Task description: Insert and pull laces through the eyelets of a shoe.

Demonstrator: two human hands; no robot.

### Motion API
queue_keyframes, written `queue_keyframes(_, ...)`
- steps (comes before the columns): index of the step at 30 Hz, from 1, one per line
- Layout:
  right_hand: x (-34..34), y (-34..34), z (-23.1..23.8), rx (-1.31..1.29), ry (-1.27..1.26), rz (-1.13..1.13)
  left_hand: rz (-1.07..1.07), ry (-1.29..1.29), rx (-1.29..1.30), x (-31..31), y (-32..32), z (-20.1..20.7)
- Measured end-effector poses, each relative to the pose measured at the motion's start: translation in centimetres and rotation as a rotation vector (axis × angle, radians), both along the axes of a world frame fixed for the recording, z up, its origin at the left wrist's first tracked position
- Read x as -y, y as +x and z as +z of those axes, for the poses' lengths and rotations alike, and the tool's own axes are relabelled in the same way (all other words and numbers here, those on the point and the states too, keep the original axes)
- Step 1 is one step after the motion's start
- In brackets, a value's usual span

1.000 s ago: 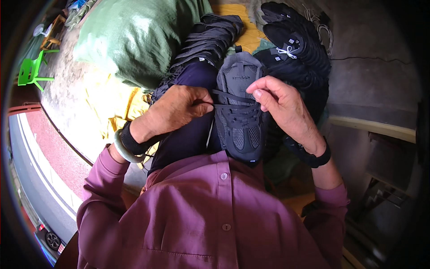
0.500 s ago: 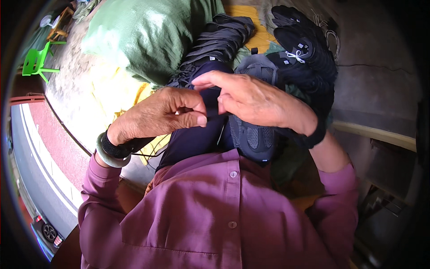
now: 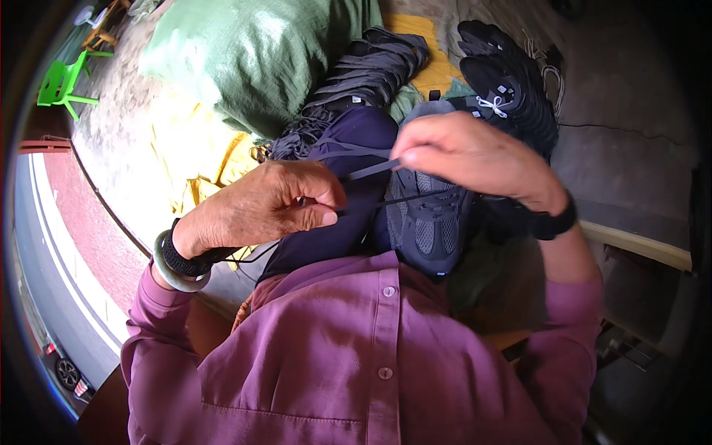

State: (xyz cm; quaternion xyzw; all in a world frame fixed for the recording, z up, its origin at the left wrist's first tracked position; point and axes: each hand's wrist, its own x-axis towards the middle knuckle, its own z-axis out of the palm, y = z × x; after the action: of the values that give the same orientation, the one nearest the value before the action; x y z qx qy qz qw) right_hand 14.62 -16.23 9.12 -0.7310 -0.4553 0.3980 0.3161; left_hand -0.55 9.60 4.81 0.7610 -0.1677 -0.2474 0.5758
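Note:
A dark shoelace [image 3: 369,170] stretches between my two hands above my lap. My left hand [image 3: 271,200] is closed, pinching the lace between thumb and forefinger. Higher and to the right, my right hand [image 3: 475,157] grips the lace's other stretch between thumb and fingers. A grey-black mesh shoe upper [image 3: 426,222] lies over my thigh below my right hand, its top partly covered by that hand. Another strand of lace runs from my left hand across to the upper.
Stacked dark shoe uppers [image 3: 371,70] lie ahead beside a large green woven sack [image 3: 252,59]. More black uppers [image 3: 508,78], tied with white string, sit at the right. A yellow sheet [image 3: 211,159] spreads at the left, with a green chair [image 3: 67,85] farther off.
My right hand has moved right and slightly down, away from my left hand. The lace now shows drawn out between them. My left hand has shifted slightly downward.

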Motion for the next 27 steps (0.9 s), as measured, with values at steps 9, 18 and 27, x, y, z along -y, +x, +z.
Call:
queue_keyframes(9, 7.6, 2.8, 7.4, 0.297, -0.377, -0.339, 0.17, 0.22, 0.154, -1.5, -3.6, -3.4)
queue_keyframes(18, 7.3, 0.5, 4.4, 0.068, -0.268, -0.32, 0.163, 0.596, 0.09, -5.0, -5.7, -4.8)
queue_keyframes(27, 3.6, -2.4, 0.8, 0.241, -0.059, -0.106, 0.216, 0.17, -0.094, -1.5, -2.0, -2.7)
